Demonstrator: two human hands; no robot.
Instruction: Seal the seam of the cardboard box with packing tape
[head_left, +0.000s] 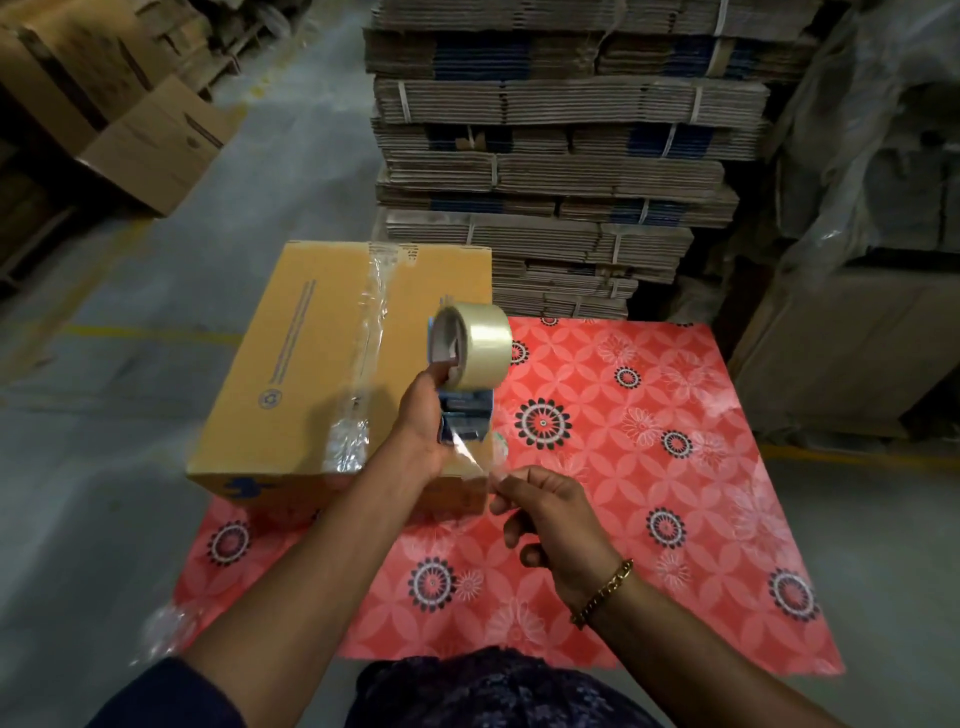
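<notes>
A closed cardboard box (291, 358) sits on the left part of a red flowered mat (623, 457). A strip of clear tape (366, 343) runs along its top seam from the far edge to the near edge. My left hand (421, 421) grips a blue tape dispenser (465, 415) carrying a roll of clear tape (480, 345), held above the box's near right corner. My right hand (550, 512) pinches the loose end of the tape (475, 457) pulled out from the dispenser, just in front of the box.
A tall stack of flattened, strapped cartons (561, 156) stands right behind the mat. More boxes (156, 140) lie at the far left, and plastic-wrapped goods (872, 208) stand at the right. Grey concrete floor (93, 467) surrounds the mat.
</notes>
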